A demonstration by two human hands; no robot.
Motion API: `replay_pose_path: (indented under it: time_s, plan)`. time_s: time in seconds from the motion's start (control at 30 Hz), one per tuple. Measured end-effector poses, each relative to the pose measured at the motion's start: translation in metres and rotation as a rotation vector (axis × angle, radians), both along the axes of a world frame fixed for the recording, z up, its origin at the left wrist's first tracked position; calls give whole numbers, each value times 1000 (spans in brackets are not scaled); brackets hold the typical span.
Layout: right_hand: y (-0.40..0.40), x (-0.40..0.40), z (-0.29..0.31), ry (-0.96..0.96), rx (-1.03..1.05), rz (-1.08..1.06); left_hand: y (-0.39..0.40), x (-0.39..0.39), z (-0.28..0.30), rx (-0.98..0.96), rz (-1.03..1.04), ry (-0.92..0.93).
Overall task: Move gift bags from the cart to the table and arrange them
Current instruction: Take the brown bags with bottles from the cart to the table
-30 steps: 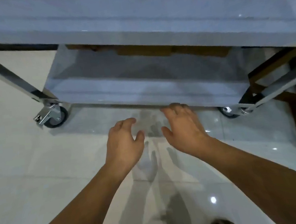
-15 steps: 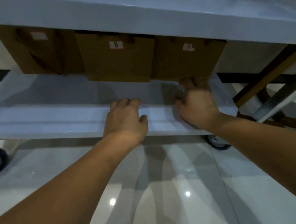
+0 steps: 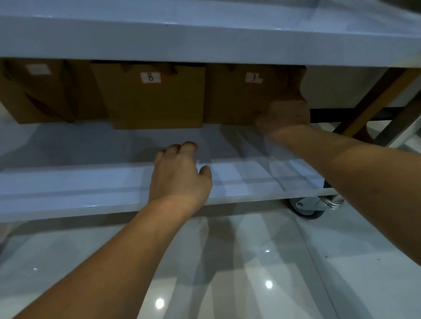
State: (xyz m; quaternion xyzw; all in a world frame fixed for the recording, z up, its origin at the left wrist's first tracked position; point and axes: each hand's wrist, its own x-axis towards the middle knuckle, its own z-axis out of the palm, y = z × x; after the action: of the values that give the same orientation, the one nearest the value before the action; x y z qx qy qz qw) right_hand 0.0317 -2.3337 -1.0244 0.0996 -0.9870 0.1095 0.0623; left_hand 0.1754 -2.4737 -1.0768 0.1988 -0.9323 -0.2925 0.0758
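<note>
Three brown paper gift bags stand in a row at the back of the cart's lower shelf. The left bag has a blank white label, the middle bag is labelled 8, and the right bag is labelled 3. My right hand touches the lower right corner of the bag labelled 3, fingers curled against it. My left hand rests palm down on the shelf in front of the bag labelled 8, fingers apart, holding nothing.
The cart's upper shelf overhangs the bags and hides their tops. A caster wheel sits under the shelf's right corner, another at the far left edge. Wooden and metal frame legs stand to the right. Glossy white floor tiles lie below.
The view dropped and moved closer, so the bags under the upper shelf came into sight. Both hands moved from above the floor onto the lower shelf; my right hand reached the bag labelled 3.
</note>
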Motion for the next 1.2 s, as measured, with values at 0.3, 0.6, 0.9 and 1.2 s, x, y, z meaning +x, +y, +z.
replay_pose_path:
  time_s: [0.3, 0.6, 0.9, 1.2]
  plan:
    - [24, 14, -2, -48, -23, -41, 14, -22, 8, 450, 132, 117]
    - [57, 70, -37, 165, 65, 360, 27, -38, 17, 1647, 255, 301]
    - [47, 85, -48, -138, -189, 419, 30, -36, 14, 1550, 401, 290]
    - [46, 54, -42, -113, 58, 264, 34, -31, 13, 1453, 387, 277]
